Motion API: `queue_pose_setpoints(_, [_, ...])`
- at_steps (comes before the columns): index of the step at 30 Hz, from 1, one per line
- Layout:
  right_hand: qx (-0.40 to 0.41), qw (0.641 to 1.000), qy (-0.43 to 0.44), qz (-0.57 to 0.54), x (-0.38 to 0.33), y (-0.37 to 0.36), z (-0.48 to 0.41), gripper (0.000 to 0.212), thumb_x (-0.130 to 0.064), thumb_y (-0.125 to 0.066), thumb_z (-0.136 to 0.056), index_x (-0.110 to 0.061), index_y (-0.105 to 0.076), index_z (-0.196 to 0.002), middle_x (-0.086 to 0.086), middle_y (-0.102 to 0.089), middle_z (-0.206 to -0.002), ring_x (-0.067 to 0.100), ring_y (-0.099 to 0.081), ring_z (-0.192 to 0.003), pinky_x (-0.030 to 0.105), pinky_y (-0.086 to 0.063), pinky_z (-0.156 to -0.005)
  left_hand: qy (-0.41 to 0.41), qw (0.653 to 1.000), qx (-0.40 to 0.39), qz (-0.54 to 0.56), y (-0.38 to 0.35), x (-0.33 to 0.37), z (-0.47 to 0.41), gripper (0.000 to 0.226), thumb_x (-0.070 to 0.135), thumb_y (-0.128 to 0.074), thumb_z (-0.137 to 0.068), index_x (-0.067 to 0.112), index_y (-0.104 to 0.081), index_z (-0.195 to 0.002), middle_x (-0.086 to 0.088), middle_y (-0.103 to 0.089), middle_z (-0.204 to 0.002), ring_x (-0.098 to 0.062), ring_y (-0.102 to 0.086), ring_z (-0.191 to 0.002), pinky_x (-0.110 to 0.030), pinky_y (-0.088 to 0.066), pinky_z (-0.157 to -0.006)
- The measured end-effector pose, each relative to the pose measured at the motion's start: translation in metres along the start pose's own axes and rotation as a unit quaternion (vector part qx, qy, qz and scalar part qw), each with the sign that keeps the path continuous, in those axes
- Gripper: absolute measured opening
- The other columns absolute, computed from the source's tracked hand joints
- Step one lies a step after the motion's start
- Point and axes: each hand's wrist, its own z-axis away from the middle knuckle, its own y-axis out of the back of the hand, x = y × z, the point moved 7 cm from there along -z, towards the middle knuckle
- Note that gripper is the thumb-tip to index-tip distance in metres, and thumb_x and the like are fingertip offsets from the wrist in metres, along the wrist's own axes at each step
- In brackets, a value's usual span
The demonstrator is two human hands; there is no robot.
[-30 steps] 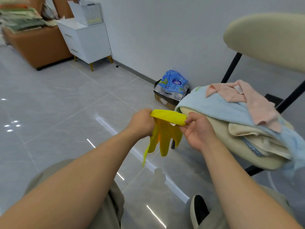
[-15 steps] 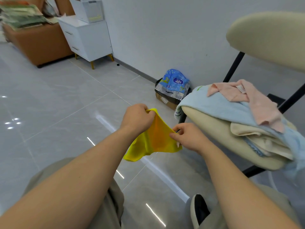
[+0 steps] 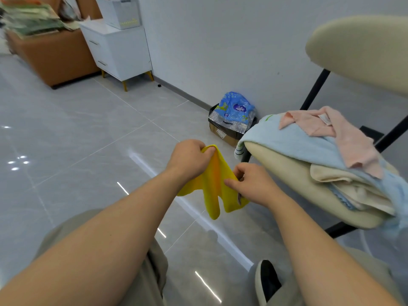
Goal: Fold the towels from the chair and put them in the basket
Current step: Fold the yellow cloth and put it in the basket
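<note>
A small yellow towel (image 3: 213,184) hangs in the air in front of me, its lower corners dangling. My left hand (image 3: 189,159) grips its top edge. My right hand (image 3: 251,184) pinches its right side a little lower. To the right stands a chair with a cream seat (image 3: 293,180) and black frame. On the seat lies a pile of towels: a light blue one (image 3: 293,142), a pink one (image 3: 331,131) on top, and cream ones (image 3: 344,180) underneath. No basket is in view.
A cardboard box with a blue plastic pack (image 3: 234,113) sits by the wall behind the chair. A white drawer cabinet (image 3: 119,49) and a brown sofa (image 3: 55,56) stand at the far left. My legs and a black shoe (image 3: 267,281) are below on the grey tiled floor.
The bunched yellow towel has been opened out between my hands. My right hand moved lower along its side and my left hand kept the top edge.
</note>
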Motion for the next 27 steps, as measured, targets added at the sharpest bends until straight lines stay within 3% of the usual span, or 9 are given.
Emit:
queue_pose_setpoints(4, [-0.026, 0.999, 0.023, -0.02, -0.001, -0.005, 0.0, 0.019, -0.028, -0.067, -0.089, -0.035, -0.054, -0.102, -0.01, -0.066, -0.087, 0.013, -0.066, -0.075, 0.029, -0.05, -0.058, -0.025, 0.999, -0.043, 0.005, -0.008, 0.007, 0.002, 0.045, 0.05, -0.053, -0.096, 0.011, -0.071, -0.086, -0.01, -0.065, -0.078, -0.027, -0.06, -0.079, -0.036, -0.05, -0.069])
queue_pose_setpoints(9, [0.013, 1.0, 0.005, 0.009, 0.006, -0.008, -0.005, 0.027, -0.058, -0.056, -0.091, -0.034, -0.054, -0.103, -0.002, -0.066, -0.09, 0.02, -0.063, -0.085, 0.036, -0.048, -0.068, -0.067, 0.988, -0.13, 0.052, -0.016, 0.017, 0.011, 0.018, 0.022, -0.067, -0.079, 0.013, -0.074, -0.094, -0.01, -0.07, -0.082, -0.025, -0.066, -0.082, -0.038, -0.057, -0.072])
queue_pose_setpoints(11, [0.016, 1.0, 0.009, 0.024, 0.006, -0.009, -0.006, 0.032, -0.061, -0.054, -0.09, -0.031, -0.055, -0.1, -0.002, -0.067, -0.095, 0.023, -0.063, -0.092, 0.039, -0.051, -0.074, -0.101, 0.98, -0.17, 0.031, -0.019, 0.023, 0.017, 0.027, 0.018, -0.062, -0.075, 0.015, -0.074, -0.099, -0.008, -0.071, -0.084, -0.025, -0.066, -0.083, -0.037, -0.057, -0.071])
queue_pose_setpoints(13, [0.004, 0.999, 0.025, 0.026, 0.001, -0.008, -0.003, 0.033, -0.059, -0.058, -0.088, -0.035, -0.059, -0.111, -0.005, -0.069, -0.103, 0.021, -0.064, -0.099, 0.04, -0.054, -0.08, -0.127, 0.973, -0.191, 0.012, -0.023, 0.026, 0.02, 0.027, 0.018, -0.061, -0.079, 0.016, -0.075, -0.102, -0.008, -0.071, -0.089, -0.024, -0.065, -0.085, -0.036, -0.056, -0.073])
queue_pose_setpoints(15, [-0.026, 0.999, 0.033, 0.007, -0.005, -0.009, 0.002, 0.035, -0.055, -0.062, -0.088, -0.041, -0.059, -0.12, -0.008, -0.071, -0.104, 0.019, -0.072, -0.087, 0.036, -0.057, -0.071, -0.138, 0.971, -0.196, 0.009, -0.025, 0.026, 0.02, 0.03, 0.01, -0.062, -0.081, 0.019, -0.075, -0.106, -0.004, -0.072, -0.093, -0.021, -0.064, -0.086, -0.033, -0.055, -0.074])
queue_pose_setpoints(18, [-0.047, 0.999, 0.007, 0.011, -0.008, -0.01, 0.004, 0.026, -0.05, -0.056, -0.095, -0.027, -0.064, -0.088, 0.0, -0.066, -0.076, 0.022, -0.066, -0.047, 0.03, -0.049, -0.04, -0.147, 0.973, -0.176, -0.001, -0.025, 0.024, 0.017, 0.033, 0.003, -0.06, -0.077, 0.019, -0.072, -0.103, 0.003, -0.067, -0.09, -0.017, -0.06, -0.084, -0.026, -0.048, -0.068])
queue_pose_setpoints(22, [0.009, 1.0, -0.027, 0.001, -0.002, -0.001, -0.001, 0.037, -0.037, -0.053, -0.099, -0.019, -0.051, -0.067, 0.006, -0.055, -0.062, 0.022, -0.06, -0.039, 0.026, -0.04, -0.037, -0.152, 0.976, -0.15, -0.043, -0.026, 0.019, 0.014, 0.022, 0.005, -0.063, -0.078, 0.021, -0.064, -0.093, 0.005, -0.056, -0.083, -0.018, -0.053, -0.08, -0.025, -0.038, -0.063])
queue_pose_setpoints(25, [0.055, 0.995, -0.062, -0.055, 0.005, 0.009, -0.004, 0.022, -0.023, -0.054, -0.095, -0.02, -0.063, -0.075, 0.005, -0.06, -0.058, 0.02, -0.058, -0.036, 0.024, -0.039, -0.036, -0.149, 0.974, -0.155, -0.075, -0.03, 0.014, 0.013, 0.025, 0.004, -0.063, -0.078, 0.025, -0.051, -0.083, 0.006, -0.05, -0.079, -0.02, -0.05, -0.08, -0.028, -0.035, -0.058])
queue_pose_setpoints(27, [0.096, 0.987, -0.083, -0.1, 0.013, 0.015, -0.006, 0.02, -0.016, -0.053, -0.092, -0.015, -0.07, -0.082, 0.011, -0.064, -0.058, 0.027, -0.062, -0.043, 0.032, -0.044, -0.037, -0.15, 0.973, -0.153, -0.088, -0.031, 0.01, 0.013, 0.031, 0.003, -0.062, -0.078, 0.027, -0.043, -0.08, 0.005, -0.05, -0.08, -0.022, -0.049, -0.079, -0.03, -0.035, -0.057])
